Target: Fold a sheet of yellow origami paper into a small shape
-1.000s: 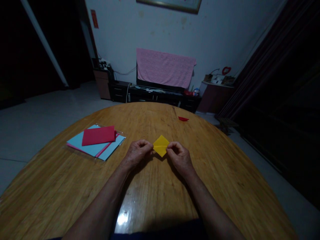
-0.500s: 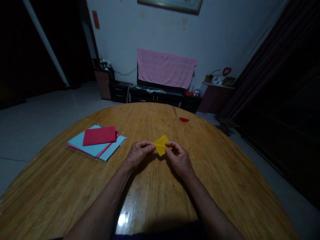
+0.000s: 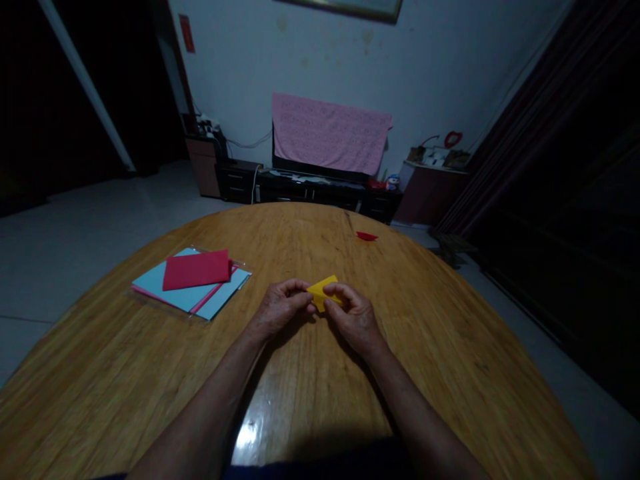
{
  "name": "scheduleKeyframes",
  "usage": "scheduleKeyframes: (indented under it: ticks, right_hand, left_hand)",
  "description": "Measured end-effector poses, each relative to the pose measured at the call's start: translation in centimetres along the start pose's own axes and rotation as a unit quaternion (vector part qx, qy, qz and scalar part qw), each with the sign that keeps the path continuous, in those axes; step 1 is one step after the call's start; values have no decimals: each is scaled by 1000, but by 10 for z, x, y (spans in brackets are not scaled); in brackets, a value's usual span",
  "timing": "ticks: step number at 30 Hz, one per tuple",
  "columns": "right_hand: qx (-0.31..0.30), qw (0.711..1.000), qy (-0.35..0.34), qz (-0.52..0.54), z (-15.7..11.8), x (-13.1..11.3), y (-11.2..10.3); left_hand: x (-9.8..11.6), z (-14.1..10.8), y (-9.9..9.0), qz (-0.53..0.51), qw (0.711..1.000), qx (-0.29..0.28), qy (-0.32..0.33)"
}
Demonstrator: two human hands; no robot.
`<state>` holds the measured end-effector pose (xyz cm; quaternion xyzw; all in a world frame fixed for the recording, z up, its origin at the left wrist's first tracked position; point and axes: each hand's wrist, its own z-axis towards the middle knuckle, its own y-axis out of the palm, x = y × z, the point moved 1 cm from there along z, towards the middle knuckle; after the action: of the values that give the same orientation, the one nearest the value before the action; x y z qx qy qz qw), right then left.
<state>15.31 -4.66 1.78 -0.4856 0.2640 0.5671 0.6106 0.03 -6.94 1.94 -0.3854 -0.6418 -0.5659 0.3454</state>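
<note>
A small folded piece of yellow paper (image 3: 320,291) is held between both hands, just above the middle of the wooden table (image 3: 320,373). At its left corner, my left hand (image 3: 281,307) pinches it between thumb and fingers. My right hand (image 3: 355,317) grips its right side, with the thumb below and the index finger laid across the front. Part of the paper is hidden behind the right fingers.
On the table's left lie light blue and pink sheets (image 3: 220,303) in a clear sleeve, with a folded red paper (image 3: 196,270) on top. A small red folded paper shape (image 3: 367,236) sits near the far edge. Beyond stands a low cabinet with a pink cloth (image 3: 330,133) draped over a screen.
The right hand has moved slightly left along the yellow paper and covers more of it. The paper has tilted and shows a narrower shape. The left hand keeps its pinch.
</note>
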Motion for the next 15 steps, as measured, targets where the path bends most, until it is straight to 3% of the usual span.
scheduleKeyframes:
  ticks: [4,8,12,15]
  right_hand:
    - [-14,991,-105,-78,1,-8,-3]
    - [-9,990,-109,-87,0,-6,-5]
    - [-25,995,-29,-93,-2,5,-6]
    - [-76,993,-12,-93,-5,10,-8]
  left_hand:
    - [1,-1,1,33,999,-5,32]
    - [-4,3,-8,179,980,2,81]
    - [-7,10,-23,364,917,-29,163]
    - [-4,10,-29,501,840,-63,200]
